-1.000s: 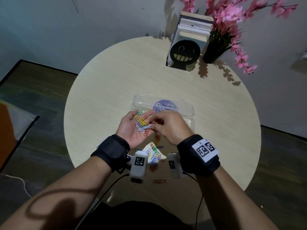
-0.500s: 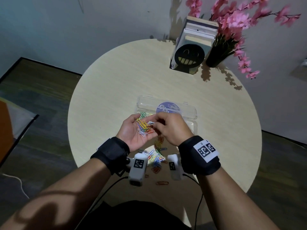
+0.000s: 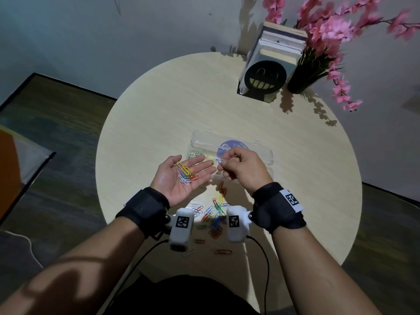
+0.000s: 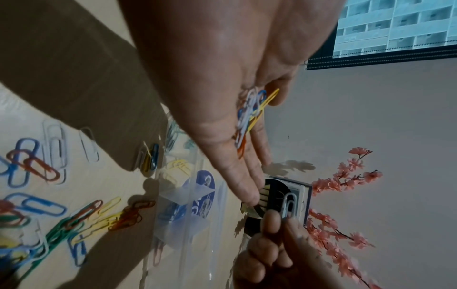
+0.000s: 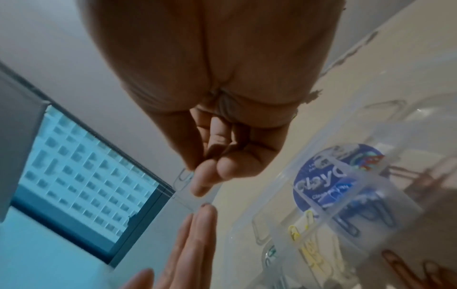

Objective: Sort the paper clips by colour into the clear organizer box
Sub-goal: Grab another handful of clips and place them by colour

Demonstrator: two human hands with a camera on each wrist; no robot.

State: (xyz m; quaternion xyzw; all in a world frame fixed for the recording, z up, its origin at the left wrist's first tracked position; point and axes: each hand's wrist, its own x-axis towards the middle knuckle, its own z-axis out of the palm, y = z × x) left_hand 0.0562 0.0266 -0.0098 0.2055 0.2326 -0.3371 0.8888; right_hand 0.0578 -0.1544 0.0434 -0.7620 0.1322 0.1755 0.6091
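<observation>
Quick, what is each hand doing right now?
Left hand: open, palm up, with a bunch of coloured paper clips lying on it.
Right hand: pinching one white paper clip between thumb and fingertips.

organizer box (image 3: pixel 229 144) near half hidden behind right hand (image 3: pixel 243 169); right wrist view blurred; forearms cut off.

Mixed-colour paper clips (image 3: pixel 212 214) lie scattered beside the open (clear) organizer box (image 3: pixel 263 153).

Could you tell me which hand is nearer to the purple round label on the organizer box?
Right. The right hand hovers just below the label, overlapping its edge; the left hand lies open farther left.
</observation>
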